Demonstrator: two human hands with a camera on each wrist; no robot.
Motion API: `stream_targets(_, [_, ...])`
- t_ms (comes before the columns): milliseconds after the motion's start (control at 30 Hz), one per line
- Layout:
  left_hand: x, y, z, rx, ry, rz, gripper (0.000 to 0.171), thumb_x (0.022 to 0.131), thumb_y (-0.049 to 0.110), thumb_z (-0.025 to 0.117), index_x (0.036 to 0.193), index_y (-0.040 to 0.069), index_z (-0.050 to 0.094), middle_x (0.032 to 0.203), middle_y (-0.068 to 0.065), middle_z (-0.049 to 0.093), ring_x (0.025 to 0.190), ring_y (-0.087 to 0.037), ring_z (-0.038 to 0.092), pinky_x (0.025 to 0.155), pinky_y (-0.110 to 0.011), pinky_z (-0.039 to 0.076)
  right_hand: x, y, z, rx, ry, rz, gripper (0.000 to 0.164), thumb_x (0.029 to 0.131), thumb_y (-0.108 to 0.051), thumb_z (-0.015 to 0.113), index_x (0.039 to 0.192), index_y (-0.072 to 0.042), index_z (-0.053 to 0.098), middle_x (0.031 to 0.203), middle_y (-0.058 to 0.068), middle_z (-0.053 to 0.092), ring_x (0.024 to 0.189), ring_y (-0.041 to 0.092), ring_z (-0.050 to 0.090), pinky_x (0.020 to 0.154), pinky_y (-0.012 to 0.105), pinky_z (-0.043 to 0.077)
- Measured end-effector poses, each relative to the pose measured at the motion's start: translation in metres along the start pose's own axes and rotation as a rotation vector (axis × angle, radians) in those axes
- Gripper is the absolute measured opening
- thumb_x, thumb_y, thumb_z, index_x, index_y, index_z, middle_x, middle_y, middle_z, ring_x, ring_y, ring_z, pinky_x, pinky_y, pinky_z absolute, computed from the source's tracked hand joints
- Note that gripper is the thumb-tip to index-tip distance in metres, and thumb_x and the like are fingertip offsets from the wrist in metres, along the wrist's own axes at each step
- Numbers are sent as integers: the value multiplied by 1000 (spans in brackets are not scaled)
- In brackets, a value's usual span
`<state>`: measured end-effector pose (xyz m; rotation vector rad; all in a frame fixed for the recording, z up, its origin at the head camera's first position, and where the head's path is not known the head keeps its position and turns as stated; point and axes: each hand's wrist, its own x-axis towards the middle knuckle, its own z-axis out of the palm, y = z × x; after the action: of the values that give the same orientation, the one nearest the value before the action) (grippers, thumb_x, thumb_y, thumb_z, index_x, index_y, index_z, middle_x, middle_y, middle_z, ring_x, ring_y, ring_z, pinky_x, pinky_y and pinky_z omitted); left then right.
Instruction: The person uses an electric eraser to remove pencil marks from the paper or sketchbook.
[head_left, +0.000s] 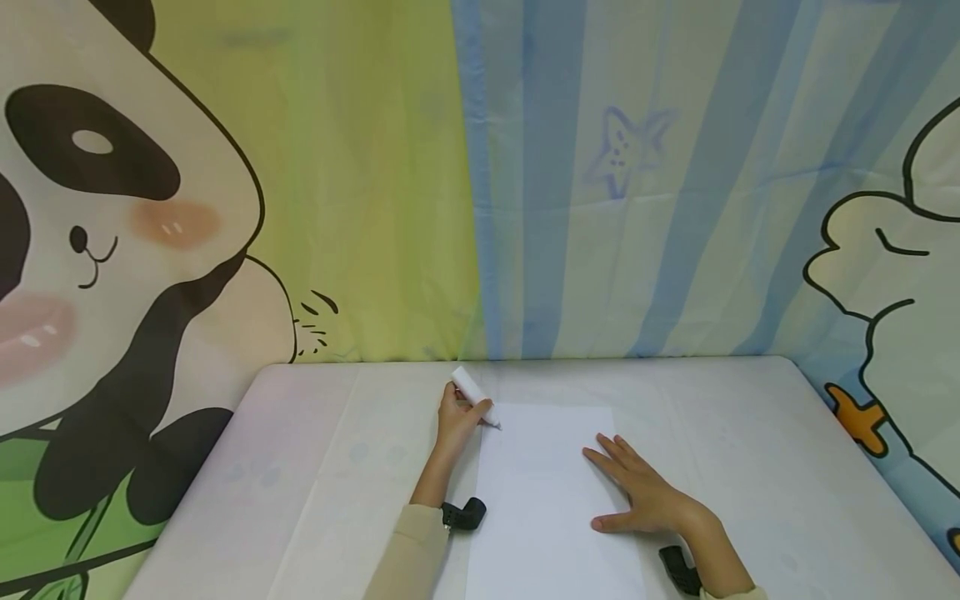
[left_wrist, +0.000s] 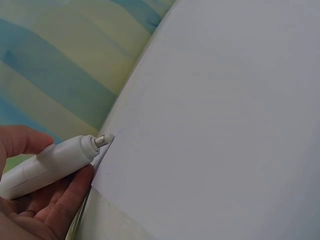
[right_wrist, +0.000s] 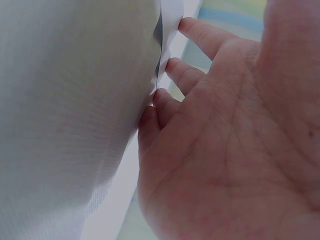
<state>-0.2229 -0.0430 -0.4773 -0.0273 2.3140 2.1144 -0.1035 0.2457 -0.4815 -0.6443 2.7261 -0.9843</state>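
My left hand [head_left: 456,423] grips a thick white correction pen [head_left: 471,390] with a narrow metal tip, near the far left corner of a white sheet of paper [head_left: 547,492]. In the left wrist view the pen [left_wrist: 55,165] lies between thumb and fingers, its tip close to the paper's [left_wrist: 210,120] edge. Whether the tip touches the paper, I cannot tell. My right hand [head_left: 641,492] is spread with its fingertips on the sheet's right side. The right wrist view shows this palm [right_wrist: 225,130], fingertips against the surface.
A white cloth covers the table [head_left: 360,467] under the paper. Behind it hang a yellow-green curtain [head_left: 375,183] and a blue striped one [head_left: 555,183]. A panda picture [head_left: 172,292] is at the left, and black wrist cameras [head_left: 465,514] sit on both wrists.
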Motion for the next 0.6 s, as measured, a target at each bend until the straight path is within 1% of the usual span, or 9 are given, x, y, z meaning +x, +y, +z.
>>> stream_targets(67, [-6,8,0,7,-6,2,51,83,-1,66,127,-12,40,101,-23,52,76,-14,58,70,-40,60,0,0,0,3,-1,4,94,75,-44,81,149,-8,36,155,28,21,139,56,10,102,78,21])
stream_targets(167, [-8,12,0,7,-10,-10,51,84,-1,65,127,-11,40,101,-22,52,77,-14,58,71,-39,60,0,0,0,2,-3,3,93,75,-44,81,149,-9,35,155,28,21,139,56,10,101,78,21])
stream_targets(400, [-8,12,0,-4,-15,-2,50,84,-1,66,126,-11,41,99,-20,53,75,-12,58,70,-39,60,0,0,0,0,-4,6,94,75,-45,81,149,-8,36,155,28,21,139,56,10,101,78,21])
stream_targets(600, [-9,13,0,3,-17,3,50,84,-1,65,126,-11,41,100,-21,52,76,-12,56,70,-39,60,0,-1,-1,2,-11,15,94,76,-44,81,149,-8,35,156,28,20,139,56,9,102,78,20])
